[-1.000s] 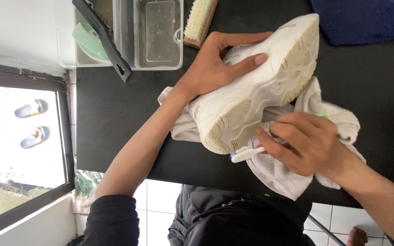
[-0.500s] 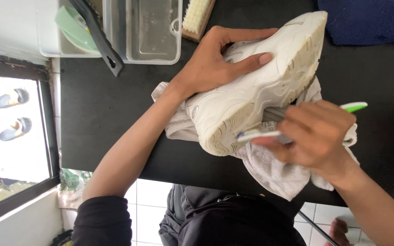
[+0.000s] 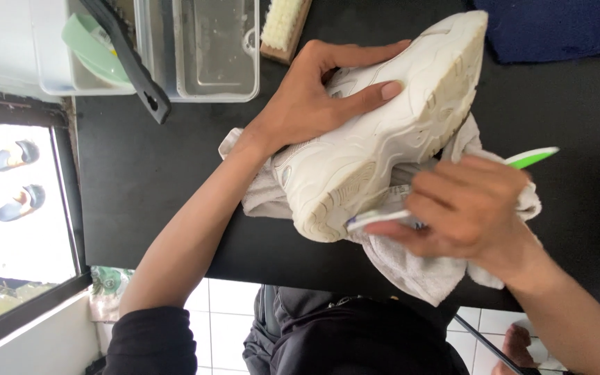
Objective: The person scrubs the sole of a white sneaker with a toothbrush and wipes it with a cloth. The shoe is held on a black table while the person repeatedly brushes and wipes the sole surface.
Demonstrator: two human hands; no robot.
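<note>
A: Status of hands?

B: Left hand (image 3: 328,97) is laid over a white sneaker (image 3: 383,132), fingers wrapped round its side, thumb along the upper edge. Shoe is pinned on its side, sole turned toward the cam. Right hand (image 3: 463,208) is closed round a toothbrush (image 3: 383,219) w/ white neck and green handle end (image 3: 532,157); brush head is pressed at the sole edge near the shoe's lower end.

A: Shoe location?

B: Approx. centre of a black countertop (image 3: 147,180), resting on a crumpled white cloth (image 3: 411,267). Cloth is seen under and right of the shoe, partly hanging toward the counter's near edge.

A: Other items?

B: Clear plastic tub (image 3: 210,52) at the counter's far edge, a wooden scrub brush w/ pale bristles (image 3: 282,28) just beside it. A second tub to the left, w/ a green dish (image 3: 92,52) and a black-handled brush (image 3: 130,59) laid across. Dark blue fabric (image 3: 557,28) at top right. Window (image 3: 15,208) at left, two shoes (image 3: 12,177) seen through it. White floor tiles (image 3: 223,298) below the counter.
</note>
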